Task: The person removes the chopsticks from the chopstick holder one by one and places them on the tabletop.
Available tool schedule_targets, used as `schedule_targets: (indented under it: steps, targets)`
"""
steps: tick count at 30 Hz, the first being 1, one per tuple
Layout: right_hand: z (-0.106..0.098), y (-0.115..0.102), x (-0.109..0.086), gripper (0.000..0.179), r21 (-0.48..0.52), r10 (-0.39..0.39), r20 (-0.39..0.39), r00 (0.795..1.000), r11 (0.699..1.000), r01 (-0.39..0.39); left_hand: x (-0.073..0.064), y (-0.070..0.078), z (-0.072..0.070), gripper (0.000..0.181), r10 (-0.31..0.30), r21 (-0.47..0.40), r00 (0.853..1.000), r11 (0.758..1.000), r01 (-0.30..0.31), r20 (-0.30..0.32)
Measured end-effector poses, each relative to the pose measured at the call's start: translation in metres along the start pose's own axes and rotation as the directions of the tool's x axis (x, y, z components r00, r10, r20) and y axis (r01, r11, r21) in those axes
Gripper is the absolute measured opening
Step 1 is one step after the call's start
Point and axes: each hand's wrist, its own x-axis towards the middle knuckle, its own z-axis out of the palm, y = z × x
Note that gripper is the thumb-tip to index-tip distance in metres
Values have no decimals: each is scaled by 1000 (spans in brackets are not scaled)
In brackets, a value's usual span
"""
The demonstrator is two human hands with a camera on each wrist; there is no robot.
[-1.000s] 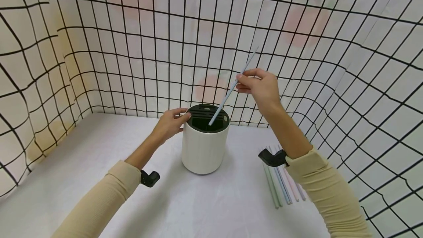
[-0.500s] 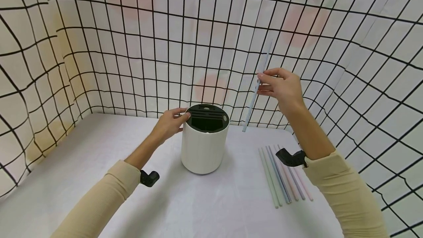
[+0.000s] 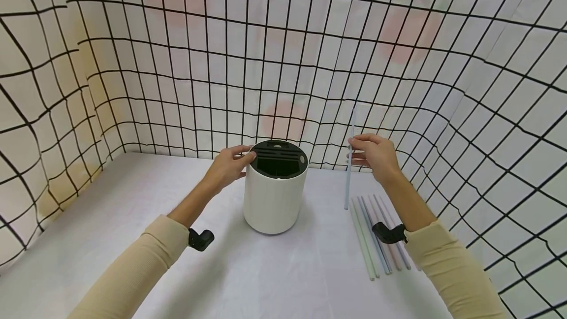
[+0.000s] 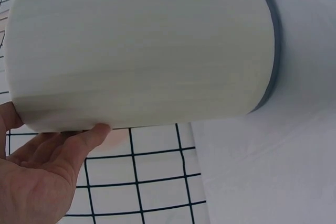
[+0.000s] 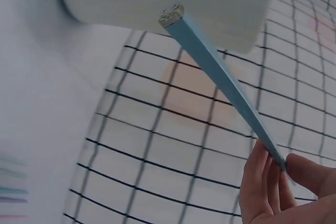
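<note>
A white round utensil holder (image 3: 273,203) with a black slotted top (image 3: 279,159) stands upright on the table. At its upper left my left hand (image 3: 228,166) grips the rim, thumb on the top edge and fingers along the far side. To the right of the holder, my right hand (image 3: 378,156) pinches a light blue chopstick (image 3: 348,181) between thumb and fingers. The chopstick hangs nearly upright, apart from the holder; its squared, patterned silvery end (image 5: 172,15) shows in the right wrist view.
Several pastel chopsticks (image 3: 376,245) lie side by side at the right of the white-covered table (image 3: 301,284), partly under the right forearm. Black grid panels (image 3: 212,78) over white cloth enclose the back and both sides.
My right hand has carried the chopstick away from above the holder's opening, to the right and then down, and it has swung closer to upright. My left hand stays on the rim.
</note>
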Motion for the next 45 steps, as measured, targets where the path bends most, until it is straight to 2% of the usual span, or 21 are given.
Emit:
schedule_targets:
  steps: [8,13,20,25,34,45]
  targets:
    - [-3,60,2,38,-39,134,98,986,991,-131,0,-1,0,54,-3,-7,1000,1000,4,5]
    - [-6,95,-2,40,-98,177,122,977,981,-166,0,0,-1,54,-3,-3,1000,1000,4,6]
    - [-4,131,-11,36,-177,251,158,955,959,-223,1,0,-2,54,0,-1,1000,1000,0,4]
    - [-3,147,-16,34,-186,293,139,946,946,-266,1,0,-1,55,-5,7,1000,1000,5,8]
    - [-6,165,-19,33,-242,311,149,939,932,-270,0,-1,-1,53,11,6,1000,1000,-11,2]
    - [-3,179,-21,23,-334,264,102,959,917,-217,0,0,-1,52,8,-12,1000,1000,-8,4]
